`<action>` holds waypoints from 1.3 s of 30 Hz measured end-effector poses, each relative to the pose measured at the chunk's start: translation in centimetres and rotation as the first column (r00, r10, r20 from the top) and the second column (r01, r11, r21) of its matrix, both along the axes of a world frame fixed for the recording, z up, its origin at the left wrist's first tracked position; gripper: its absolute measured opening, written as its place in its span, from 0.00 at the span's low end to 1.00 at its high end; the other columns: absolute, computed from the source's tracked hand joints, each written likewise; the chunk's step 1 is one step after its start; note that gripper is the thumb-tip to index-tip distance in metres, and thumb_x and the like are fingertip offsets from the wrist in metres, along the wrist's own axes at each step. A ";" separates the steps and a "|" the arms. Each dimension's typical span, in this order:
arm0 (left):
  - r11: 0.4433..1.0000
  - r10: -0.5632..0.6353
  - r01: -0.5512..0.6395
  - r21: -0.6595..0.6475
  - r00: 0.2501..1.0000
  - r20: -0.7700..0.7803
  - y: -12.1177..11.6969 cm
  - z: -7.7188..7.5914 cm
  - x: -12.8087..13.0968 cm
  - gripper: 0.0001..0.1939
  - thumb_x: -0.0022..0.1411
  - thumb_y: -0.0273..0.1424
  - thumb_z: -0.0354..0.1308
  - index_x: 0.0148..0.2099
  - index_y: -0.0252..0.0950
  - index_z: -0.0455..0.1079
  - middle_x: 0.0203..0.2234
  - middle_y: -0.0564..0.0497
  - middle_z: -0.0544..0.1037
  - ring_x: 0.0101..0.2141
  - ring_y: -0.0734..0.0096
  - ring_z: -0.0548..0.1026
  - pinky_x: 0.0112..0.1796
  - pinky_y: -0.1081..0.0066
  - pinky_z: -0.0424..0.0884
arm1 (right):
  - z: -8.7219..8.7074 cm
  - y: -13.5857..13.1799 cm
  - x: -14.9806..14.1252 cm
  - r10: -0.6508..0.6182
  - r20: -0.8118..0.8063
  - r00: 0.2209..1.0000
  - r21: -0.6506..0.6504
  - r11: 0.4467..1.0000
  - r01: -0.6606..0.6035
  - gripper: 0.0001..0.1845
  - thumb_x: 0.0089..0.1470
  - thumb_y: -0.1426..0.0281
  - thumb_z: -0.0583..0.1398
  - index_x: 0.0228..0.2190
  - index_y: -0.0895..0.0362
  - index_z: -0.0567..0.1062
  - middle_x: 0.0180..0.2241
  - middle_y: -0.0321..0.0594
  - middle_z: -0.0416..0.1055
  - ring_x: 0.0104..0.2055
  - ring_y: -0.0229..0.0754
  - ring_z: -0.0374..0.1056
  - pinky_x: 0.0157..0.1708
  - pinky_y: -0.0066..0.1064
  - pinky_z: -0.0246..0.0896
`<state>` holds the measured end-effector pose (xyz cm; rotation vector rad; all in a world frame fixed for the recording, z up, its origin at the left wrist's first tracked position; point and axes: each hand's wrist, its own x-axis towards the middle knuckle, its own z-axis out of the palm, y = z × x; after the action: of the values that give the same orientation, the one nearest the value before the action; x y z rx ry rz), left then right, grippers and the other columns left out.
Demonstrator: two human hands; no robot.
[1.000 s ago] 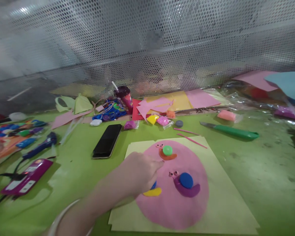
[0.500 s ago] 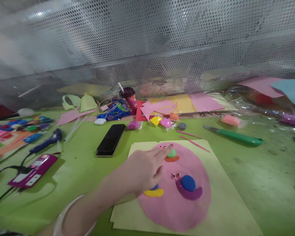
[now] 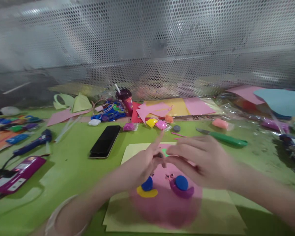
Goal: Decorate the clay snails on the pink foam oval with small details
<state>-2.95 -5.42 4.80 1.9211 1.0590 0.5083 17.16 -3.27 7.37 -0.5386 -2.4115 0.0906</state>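
Note:
A pink paper circle (image 3: 166, 205) lies on a pale yellow sheet (image 3: 211, 213) on the green table. On it sit a yellow clay snail with a blue shell (image 3: 147, 187) and a purple snail with a blue shell (image 3: 181, 185); a third, green-shelled snail (image 3: 165, 151) is mostly hidden behind my fingers. My left hand (image 3: 144, 164) and my right hand (image 3: 204, 160) meet above the circle's far part, fingertips pinched together on a tiny dark bit. Both hands are blurred.
A black phone (image 3: 105, 141) lies left of the sheet. A green-handled knife (image 3: 223, 138) is at the right. Clay packets (image 3: 157, 124), a red cup with a straw (image 3: 125, 100), scissors and coloured paper line the back by a perforated metal wall. A purple device (image 3: 16, 175) sits at the left.
My right hand has come in from the right and met the left hand over the circle. The left hand lifted off the yellow snail, which now shows.

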 end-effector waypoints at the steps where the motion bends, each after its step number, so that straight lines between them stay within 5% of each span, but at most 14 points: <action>1: 1.000 0.014 -0.014 -0.010 0.999 0.043 0.2 -0.2 0.0 0.34 0.66 0.28 0.40 0.66 0.42 0.23 0.31 0.52 0.70 0.22 0.78 0.61 0.26 0.76 0.63 | -0.2 0.5 -0.3 0.023 0.027 0.999 0.002 1.000 -0.023 0.09 0.58 0.73 0.53 0.33 0.55 0.74 0.28 0.36 0.69 0.27 0.32 0.64 0.25 0.24 0.60; 5: 0.993 0.058 -0.037 -0.109 0.979 0.195 0.8 -0.5 -0.3 0.38 0.64 0.24 0.40 0.65 0.44 0.17 0.30 0.54 0.68 0.20 0.80 0.60 0.23 0.77 0.64 | -1.4 2.6 -1.0 0.119 -0.003 0.993 -0.197 0.973 -0.117 0.11 0.57 0.76 0.54 0.32 0.56 0.75 0.34 0.39 0.68 0.32 0.33 0.65 0.32 0.26 0.63; 11: 0.963 0.032 0.046 -0.264 0.958 0.286 1.5 -0.9 -0.9 0.36 0.65 0.26 0.44 0.66 0.45 0.26 0.28 0.54 0.67 0.20 0.80 0.65 0.20 0.79 0.62 | -2.4 2.3 -1.5 0.142 -0.260 0.955 -0.507 0.822 -0.260 0.09 0.54 0.78 0.56 0.29 0.57 0.75 0.31 0.36 0.66 0.24 0.29 0.64 0.27 0.25 0.64; 14: 0.954 0.034 0.063 -0.292 0.948 0.318 1.6 -1.1 -0.8 0.29 0.65 0.30 0.47 0.65 0.40 0.41 0.22 0.57 0.66 0.18 0.81 0.63 0.19 0.80 0.59 | -2.5 1.9 -1.7 0.126 -0.329 0.936 -0.471 0.837 -0.278 0.11 0.54 0.80 0.55 0.27 0.57 0.74 0.30 0.35 0.67 0.23 0.29 0.63 0.28 0.26 0.64; 19: 0.955 0.067 0.059 -0.290 0.911 0.407 1.7 -1.3 -0.4 0.20 0.65 0.36 0.49 0.56 0.33 0.57 0.15 0.60 0.63 0.16 0.82 0.59 0.17 0.81 0.56 | -2.9 2.1 -1.9 0.026 -0.291 0.956 -0.369 0.919 -0.137 0.12 0.52 0.81 0.55 0.26 0.54 0.74 0.28 0.35 0.69 0.30 0.32 0.66 0.31 0.24 0.64; 27: 0.931 0.160 0.002 -0.364 0.896 0.414 1.7 -1.0 -0.2 0.11 0.62 0.38 0.52 0.38 0.34 0.63 0.13 0.60 0.65 0.14 0.82 0.60 0.14 0.81 0.54 | -3.3 2.1 -1.9 -0.010 -0.362 0.932 -0.251 0.964 -0.087 0.10 0.54 0.80 0.55 0.28 0.56 0.72 0.29 0.35 0.67 0.32 0.34 0.65 0.31 0.27 0.64; 39: 0.925 0.265 -0.113 -0.363 0.877 0.401 1.7 -1.4 -0.2 0.12 0.56 0.39 0.58 0.36 0.35 0.66 0.21 0.56 0.73 0.17 0.81 0.65 0.19 0.79 0.59 | -2.9 2.3 -1.8 -0.130 -0.253 0.959 -0.447 0.894 0.003 0.05 0.55 0.71 0.56 0.28 0.57 0.69 0.29 0.36 0.64 0.27 0.33 0.60 0.23 0.25 0.57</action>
<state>-3.13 -3.72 3.42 1.3246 0.9617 0.7870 15.33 -0.97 4.45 -0.7586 -2.0913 0.6582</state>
